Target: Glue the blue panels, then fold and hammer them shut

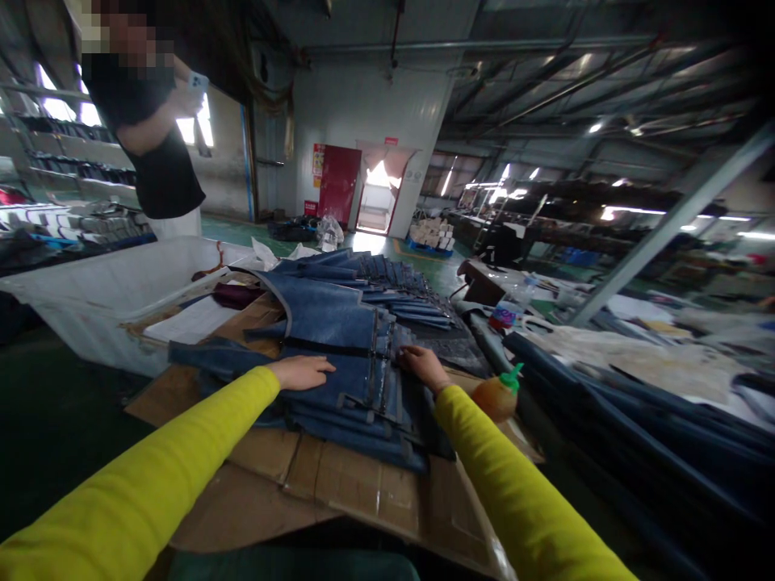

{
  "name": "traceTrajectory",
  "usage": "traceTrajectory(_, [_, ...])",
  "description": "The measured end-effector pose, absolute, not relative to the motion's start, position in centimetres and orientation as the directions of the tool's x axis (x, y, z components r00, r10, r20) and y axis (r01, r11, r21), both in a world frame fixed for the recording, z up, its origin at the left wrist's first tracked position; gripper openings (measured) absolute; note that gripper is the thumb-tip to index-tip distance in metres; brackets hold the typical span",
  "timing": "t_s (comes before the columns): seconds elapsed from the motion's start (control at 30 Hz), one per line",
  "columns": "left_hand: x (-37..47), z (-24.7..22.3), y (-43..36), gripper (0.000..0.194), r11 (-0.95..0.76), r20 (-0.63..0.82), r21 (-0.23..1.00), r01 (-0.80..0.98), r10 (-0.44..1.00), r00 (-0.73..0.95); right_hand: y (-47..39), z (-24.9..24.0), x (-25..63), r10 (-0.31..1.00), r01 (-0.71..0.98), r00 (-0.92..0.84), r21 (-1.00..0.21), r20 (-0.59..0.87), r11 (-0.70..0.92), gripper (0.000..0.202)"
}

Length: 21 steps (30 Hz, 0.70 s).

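Maroon cloth (pixel 236 295) in or over white tub (pixel 90 323); left hand (pixel 303 372) flat on blue fabric (pixel 330 319), right hand (pixel 425 367) apart, grip unclear

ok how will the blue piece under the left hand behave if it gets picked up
The blue piece probably sags when lifted, since it looks like thin cloth. It may drag on the pieces beneath, because they overlap in a stack. It seems unlikely to roll, as it lies flat under the left hand.
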<state>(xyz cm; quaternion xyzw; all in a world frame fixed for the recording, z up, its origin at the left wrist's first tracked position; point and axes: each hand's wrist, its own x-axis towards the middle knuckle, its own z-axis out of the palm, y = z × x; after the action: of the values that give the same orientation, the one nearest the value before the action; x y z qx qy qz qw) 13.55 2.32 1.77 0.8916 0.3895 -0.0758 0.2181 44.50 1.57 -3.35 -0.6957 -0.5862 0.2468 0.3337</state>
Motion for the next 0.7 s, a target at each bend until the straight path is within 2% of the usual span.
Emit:
traceTrajectory(0.13, [13.3,1.3,2.4,0.048,-0.611,-0.278,0.334,0.718,0.664,0.694,-5.1,-2.0,45.5,0.971,0.637,0.159,-0.770,0.179,0.038,0.038])
traceTrajectory(0.23, [13.2,0.8,2.6,0.048,-0.620,-0.246,0.338,0.708,0.668,0.702,-10.8,-1.2,47.3,0.949,0.631,0.208,-0.774,0.236,0.054,0.041])
traceTrajectory(0.3, [13.0,0.5,2.7,0.047,-0.624,-0.220,0.339,0.704,0.675,0.704,-13.8,-1.1,49.5,0.902,0.606,0.347,-0.796,0.256,-0.006,0.043])
traceTrajectory(0.43, [12.8,-0.1,2.9,0.045,-0.633,-0.183,0.335,0.698,0.683,0.707,-16.2,-1.7,54.4,0.698,0.588,0.640,-0.790,0.321,-0.176,0.059])
traceTrajectory(0.53, [12.6,-0.4,3.1,0.045,-0.628,-0.170,0.340,0.700,0.691,0.703,-15.1,-2.5,56.4,0.686,0.529,0.688,-0.811,0.237,-0.251,0.077])
traceTrajectory(0.7, [12.6,-0.8,3.2,0.045,-0.630,-0.159,0.341,0.698,0.693,0.703,-12.2,-4.2,55.7,0.798,0.470,0.597,-0.842,0.084,-0.264,0.078])
